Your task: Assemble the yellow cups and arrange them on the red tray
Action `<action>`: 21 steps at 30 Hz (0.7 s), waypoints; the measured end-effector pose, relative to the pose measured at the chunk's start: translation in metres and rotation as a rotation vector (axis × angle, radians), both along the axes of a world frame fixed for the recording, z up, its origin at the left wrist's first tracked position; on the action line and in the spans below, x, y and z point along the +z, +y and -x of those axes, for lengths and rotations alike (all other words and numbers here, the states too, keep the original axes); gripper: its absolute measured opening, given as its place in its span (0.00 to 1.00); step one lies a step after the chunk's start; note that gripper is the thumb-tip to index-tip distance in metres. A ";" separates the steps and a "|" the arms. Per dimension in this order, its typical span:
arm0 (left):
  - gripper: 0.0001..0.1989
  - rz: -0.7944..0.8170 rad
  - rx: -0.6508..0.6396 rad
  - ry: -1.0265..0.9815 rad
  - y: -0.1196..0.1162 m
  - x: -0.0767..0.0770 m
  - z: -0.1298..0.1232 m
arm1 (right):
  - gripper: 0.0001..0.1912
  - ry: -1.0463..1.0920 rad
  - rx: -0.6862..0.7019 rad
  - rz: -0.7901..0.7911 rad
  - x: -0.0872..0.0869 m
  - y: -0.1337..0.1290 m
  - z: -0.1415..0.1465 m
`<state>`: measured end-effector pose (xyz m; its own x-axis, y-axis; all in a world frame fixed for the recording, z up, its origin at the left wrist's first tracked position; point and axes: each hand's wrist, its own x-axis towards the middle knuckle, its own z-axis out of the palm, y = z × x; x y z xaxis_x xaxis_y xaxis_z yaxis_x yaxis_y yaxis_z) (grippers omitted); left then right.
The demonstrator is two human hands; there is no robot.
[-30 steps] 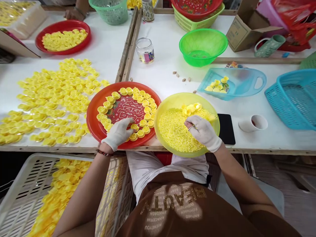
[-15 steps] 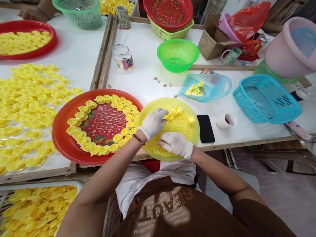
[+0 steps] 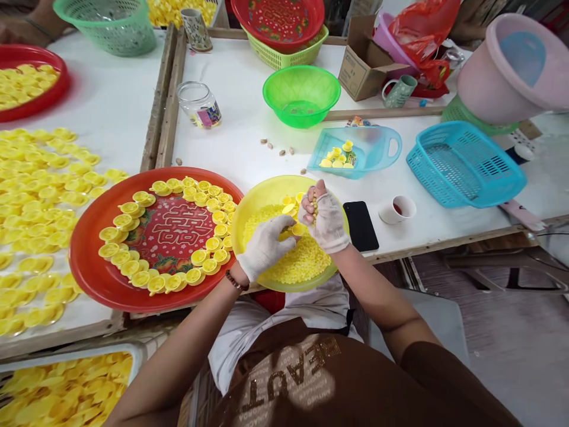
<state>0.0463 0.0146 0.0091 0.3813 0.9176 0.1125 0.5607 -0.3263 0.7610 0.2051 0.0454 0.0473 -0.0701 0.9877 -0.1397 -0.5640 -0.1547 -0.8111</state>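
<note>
A yellow bowl [image 3: 248, 196] of small yellow pellets [image 3: 297, 265] sits at the table's front edge. Several small yellow cups [image 3: 288, 209] lie on the pellets toward its far side. My left hand [image 3: 268, 246], in a white glove with bare fingertips partly hidden, curls over the bowl, thumb and forefinger at either side of a small yellow cup. My right hand [image 3: 326, 218], gloved too, is raised over the bowl's right side, its fingers closed round a handful of pellets. Left of the bowl, a red tray [image 3: 89, 261] carries a ring of yellow cups [image 3: 141, 279].
A black phone [image 3: 361, 226] and a white cup of dark drink [image 3: 397, 209] stand right of the bowl. Beyond are a blue scoop tray [image 3: 377, 155], a blue basket [image 3: 466, 163], a green bowl [image 3: 302, 95] and a glass jar [image 3: 199, 104]. More yellow pieces [image 3: 40, 196] cover the left table.
My right hand has risen from the pellets and turned, now clutching a handful. My left hand has moved down and nearer me in the bowl. The whole view has shifted slightly.
</note>
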 end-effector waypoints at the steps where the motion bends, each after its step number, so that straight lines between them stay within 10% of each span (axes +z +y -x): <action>1: 0.14 0.001 -0.006 -0.017 -0.003 0.000 -0.001 | 0.29 -0.003 -0.014 0.001 0.000 0.001 0.004; 21: 0.17 0.077 0.007 -0.150 -0.009 0.007 -0.002 | 0.30 -0.043 -0.039 -0.015 -0.003 -0.002 0.004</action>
